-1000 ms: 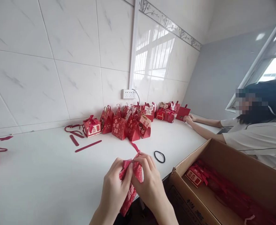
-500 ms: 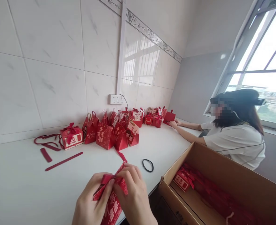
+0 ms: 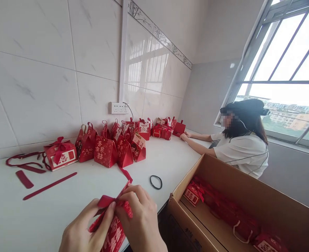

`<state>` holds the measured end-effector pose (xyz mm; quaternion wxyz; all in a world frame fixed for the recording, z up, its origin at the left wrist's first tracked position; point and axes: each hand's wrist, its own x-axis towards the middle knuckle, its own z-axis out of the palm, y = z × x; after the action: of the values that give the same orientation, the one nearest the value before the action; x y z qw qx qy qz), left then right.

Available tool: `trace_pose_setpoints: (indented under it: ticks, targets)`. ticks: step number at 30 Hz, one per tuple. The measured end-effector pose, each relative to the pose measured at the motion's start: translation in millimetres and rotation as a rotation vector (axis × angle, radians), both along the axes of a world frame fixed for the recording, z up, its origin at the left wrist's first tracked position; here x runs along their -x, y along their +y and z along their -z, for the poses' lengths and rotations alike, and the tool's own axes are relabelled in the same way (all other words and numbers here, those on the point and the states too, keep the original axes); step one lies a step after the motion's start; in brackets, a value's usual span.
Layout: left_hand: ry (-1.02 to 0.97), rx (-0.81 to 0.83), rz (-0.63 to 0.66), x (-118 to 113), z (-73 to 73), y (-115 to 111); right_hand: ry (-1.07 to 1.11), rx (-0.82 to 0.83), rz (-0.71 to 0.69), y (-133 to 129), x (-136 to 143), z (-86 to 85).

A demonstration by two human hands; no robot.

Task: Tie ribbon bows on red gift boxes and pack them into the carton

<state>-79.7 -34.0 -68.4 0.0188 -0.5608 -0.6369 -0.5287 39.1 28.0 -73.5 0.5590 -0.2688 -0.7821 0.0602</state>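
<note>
At the front of the table, my left hand (image 3: 85,227) and my right hand (image 3: 141,213) meet over the top of a red gift box (image 3: 115,229) with pale lettering. A loop of red ribbon (image 3: 105,201) is pinched between my left thumb and fingers. My right fingers are closed on the ribbon beside it, at the box's top edge; the exact pinch point is hidden. The loose ribbon tail (image 3: 126,174) stretches away over the white tabletop. The lower part of the box runs out of the frame.
Several finished red gift boxes (image 3: 104,150) stand along the wall. Ribbon strips (image 3: 51,185) lie at left, a black elastic band (image 3: 156,182) near my right hand. An open cardboard box (image 3: 238,182) at right holds more red boxes. A co-worker (image 3: 241,150) sits beyond it.
The view has turned to the right, so the scene sits further left and more of the cardboard box shows. Both hands keep their grip at the box top; the ribbon loop stands slightly fuller.
</note>
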Motion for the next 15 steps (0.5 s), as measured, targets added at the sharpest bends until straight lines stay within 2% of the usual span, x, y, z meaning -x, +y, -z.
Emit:
trace_pose_setpoints:
  ticks: [5, 11, 15]
  targets:
    - [0.051, 0.005, -0.008, -9.9, -16.6, 2.2, -0.039, 0.047, -0.020, -3.4, -7.8, -5.9]
    - [-0.034, 0.128, 0.011, -14.6, -18.0, -3.5, -0.044, 0.043, 0.023, -6.6, -9.0, -7.2]
    - [-0.097, 0.152, 0.023, -13.2, -19.5, -7.0, -0.047, 0.076, -0.004, -10.1, -9.2, -5.9]
